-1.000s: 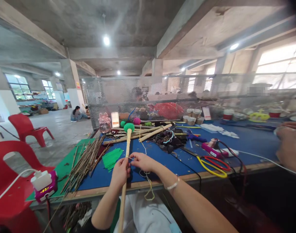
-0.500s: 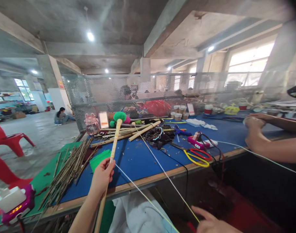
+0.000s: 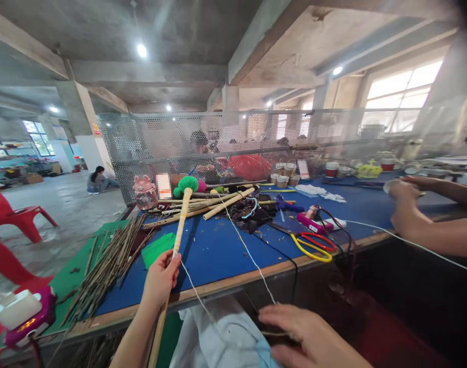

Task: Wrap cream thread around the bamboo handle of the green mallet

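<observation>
My left hand [image 3: 164, 273] is closed around a pale wooden stick [image 3: 183, 217] wrapped with light cord and topped by a green ball [image 3: 188, 184]. A thin white string [image 3: 195, 289] runs from the stick near my fingers down toward my lap. Another length of the string [image 3: 243, 245] comes from the back of the blue table to my right hand [image 3: 298, 329]. That hand is low at the right of my lap, fingers spread and blurred, and the string passes at or behind its fingers; whether it grips the string is unclear.
Thin sticks [image 3: 107, 266] lie at the table's left, beside green cloth [image 3: 159, 249]. Yellow-and-red-handled scissors [image 3: 313, 248] and a purple power strip [image 3: 313, 223] sit right of centre. At far right are a co-worker's hands [image 3: 404, 197]. Perforated mesh [image 3: 160, 138] stands behind the table.
My right hand has moved left and up, its fingers now spread wider. The strings hang slacker and slightly curved. My left hand keeps its hold on the stick.
</observation>
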A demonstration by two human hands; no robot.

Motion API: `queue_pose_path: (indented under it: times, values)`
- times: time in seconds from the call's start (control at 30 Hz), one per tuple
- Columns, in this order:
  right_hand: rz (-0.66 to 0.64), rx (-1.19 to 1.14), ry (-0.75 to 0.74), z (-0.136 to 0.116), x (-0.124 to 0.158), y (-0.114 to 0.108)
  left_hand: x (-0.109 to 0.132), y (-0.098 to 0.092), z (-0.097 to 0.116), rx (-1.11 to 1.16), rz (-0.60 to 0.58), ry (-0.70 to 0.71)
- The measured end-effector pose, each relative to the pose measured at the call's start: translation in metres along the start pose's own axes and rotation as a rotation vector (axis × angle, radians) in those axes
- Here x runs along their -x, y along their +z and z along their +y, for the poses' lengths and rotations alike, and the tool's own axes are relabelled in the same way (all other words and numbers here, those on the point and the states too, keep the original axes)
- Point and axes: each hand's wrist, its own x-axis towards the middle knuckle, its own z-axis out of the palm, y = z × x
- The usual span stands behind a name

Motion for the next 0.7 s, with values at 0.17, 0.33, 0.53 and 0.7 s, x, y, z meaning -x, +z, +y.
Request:
queue_pose_path:
  times: [0.17, 0.33, 0.53, 0.7]
  values:
    - [0.071, 0.084, -0.136, 0.002, -0.085, -0.03, 0.004, 0.003, 0.002, -0.051, 0.007, -0.004]
    - [0.023, 0.431, 0.071, 0.043, -0.205, -0.064, 0.003, 0.003, 0.001, -0.054, 0.007, -0.007]
    - [0.007, 0.716, 0.318, 0.058, -0.286, -0.068, 0.005, 0.002, 0.0, -0.036, -0.004, -0.025]
    - [0.095, 0.646, 0.356, 0.065, -0.325, -0.037, 0.005, 0.003, 0.001, -0.01, -0.021, -0.052]
